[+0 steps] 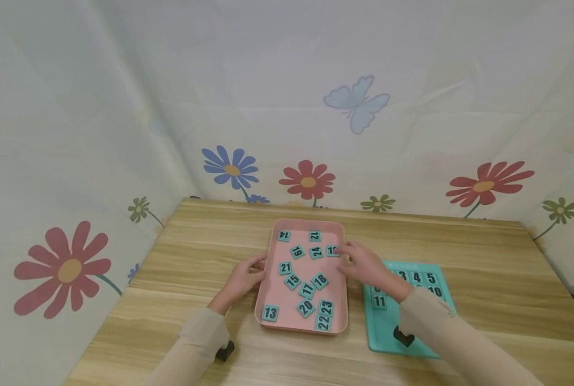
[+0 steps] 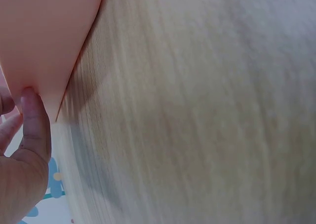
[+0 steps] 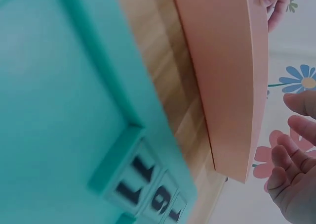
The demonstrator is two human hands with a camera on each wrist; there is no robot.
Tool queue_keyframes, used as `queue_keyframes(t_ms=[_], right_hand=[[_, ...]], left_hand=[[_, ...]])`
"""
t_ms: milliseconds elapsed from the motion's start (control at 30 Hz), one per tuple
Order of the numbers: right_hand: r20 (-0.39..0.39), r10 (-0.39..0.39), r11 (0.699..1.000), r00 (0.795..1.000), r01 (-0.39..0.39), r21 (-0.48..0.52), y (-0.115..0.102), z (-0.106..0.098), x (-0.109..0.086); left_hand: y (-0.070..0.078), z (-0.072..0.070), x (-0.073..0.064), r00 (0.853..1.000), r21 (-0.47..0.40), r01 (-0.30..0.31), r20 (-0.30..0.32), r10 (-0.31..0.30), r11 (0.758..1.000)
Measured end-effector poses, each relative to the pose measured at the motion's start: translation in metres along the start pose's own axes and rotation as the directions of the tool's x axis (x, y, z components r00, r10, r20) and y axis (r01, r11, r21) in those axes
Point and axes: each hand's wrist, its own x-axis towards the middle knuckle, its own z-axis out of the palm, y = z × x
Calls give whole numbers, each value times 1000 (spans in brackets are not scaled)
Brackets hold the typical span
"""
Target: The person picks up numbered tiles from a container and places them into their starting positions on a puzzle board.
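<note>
A pink tray (image 1: 311, 324) lies on the table with several teal number tiles scattered in it, such as tile 21 (image 1: 285, 268) and tile 13 (image 1: 270, 313). My left hand (image 1: 241, 281) holds the tray's left wall; in the left wrist view its thumb (image 2: 34, 117) presses the outside. Over the tray's right rim reaches my right hand (image 1: 366, 262), a fingertip at a tile starting with 1 (image 1: 332, 251), its second digit partly covered. The right wrist view shows that hand's fingers (image 3: 291, 155) apart, with no tile visible between them.
To the right lies a teal number board (image 1: 381, 332), partly under the right forearm. Tiles such as 5 (image 1: 431, 277) and 11 (image 1: 379, 301) sit in its rows. A wood-grain table (image 1: 195, 236) meets a flower-printed curtain (image 1: 403, 134) behind.
</note>
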Motion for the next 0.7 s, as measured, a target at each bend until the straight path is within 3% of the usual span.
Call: queue_keyframes(t_ms=[167, 300, 533, 700], right_hand=[[26, 62, 997, 998, -63, 33, -1, 6, 25], [30, 51, 999, 998, -51, -4, -1, 11, 42], [6, 8, 997, 1000, -8, 77, -2, 20, 68], [-12, 42, 997, 999, -41, 64, -1, 28, 79]], left_hand=[[2, -1, -1, 1000, 2, -2, 4, 2, 1000], [3, 0, -2, 1000, -15, -11, 1, 11, 1000], [2, -1, -1, 1000, -13, -16, 3, 16, 1000], [1, -1, -1, 1000, -12, -8, 13, 8, 1000]])
